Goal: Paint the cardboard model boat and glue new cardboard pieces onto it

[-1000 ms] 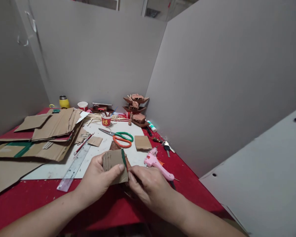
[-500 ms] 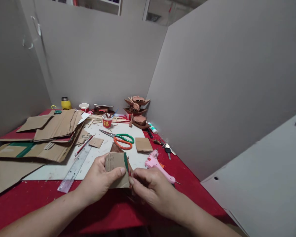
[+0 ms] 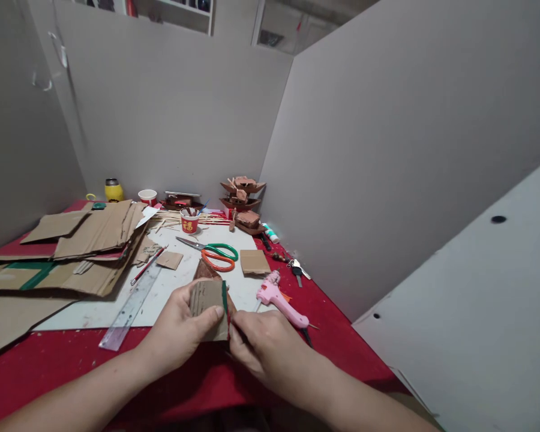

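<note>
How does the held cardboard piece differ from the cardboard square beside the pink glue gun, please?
The ribbed brown cardboard piece is held up between the left hand and right hand and has a green edge; the plain brown cardboard square lies flat, untouched. Both are small brown cardboard.

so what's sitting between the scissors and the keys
A small square cardboard piece lies flat between the scissors and the keys, as the head view shows.

Matt ribbed cardboard piece (image 3: pixel 209 300), glossy pink plastic glue gun (image 3: pixel 281 298)
</note>
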`<action>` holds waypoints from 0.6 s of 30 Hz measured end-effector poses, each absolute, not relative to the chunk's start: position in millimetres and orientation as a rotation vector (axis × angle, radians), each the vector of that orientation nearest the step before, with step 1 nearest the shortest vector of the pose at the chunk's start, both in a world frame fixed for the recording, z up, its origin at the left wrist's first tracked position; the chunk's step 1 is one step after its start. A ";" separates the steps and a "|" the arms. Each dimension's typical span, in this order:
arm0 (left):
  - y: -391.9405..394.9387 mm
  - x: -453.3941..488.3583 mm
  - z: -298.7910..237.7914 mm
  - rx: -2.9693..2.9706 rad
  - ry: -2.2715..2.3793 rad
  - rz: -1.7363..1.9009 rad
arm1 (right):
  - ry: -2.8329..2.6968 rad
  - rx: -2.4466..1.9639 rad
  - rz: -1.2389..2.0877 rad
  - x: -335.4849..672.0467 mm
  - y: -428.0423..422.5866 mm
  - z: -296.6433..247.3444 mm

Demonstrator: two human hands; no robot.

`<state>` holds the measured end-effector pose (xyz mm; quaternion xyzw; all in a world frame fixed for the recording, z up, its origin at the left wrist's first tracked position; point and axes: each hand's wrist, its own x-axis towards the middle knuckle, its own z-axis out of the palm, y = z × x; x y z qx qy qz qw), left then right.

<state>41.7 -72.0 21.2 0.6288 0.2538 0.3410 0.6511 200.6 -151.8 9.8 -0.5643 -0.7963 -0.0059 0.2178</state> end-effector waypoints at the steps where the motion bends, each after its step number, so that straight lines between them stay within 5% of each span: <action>1: -71.7 41.4 20.9 1.432 0.568 0.774 | -2.228 -1.561 -0.054 200.4 -151.5 9.2; 18: -63.4 39.8 26.9 0.802 0.538 0.835 | -1.589 -1.338 0.690 195.2 -153.4 19.1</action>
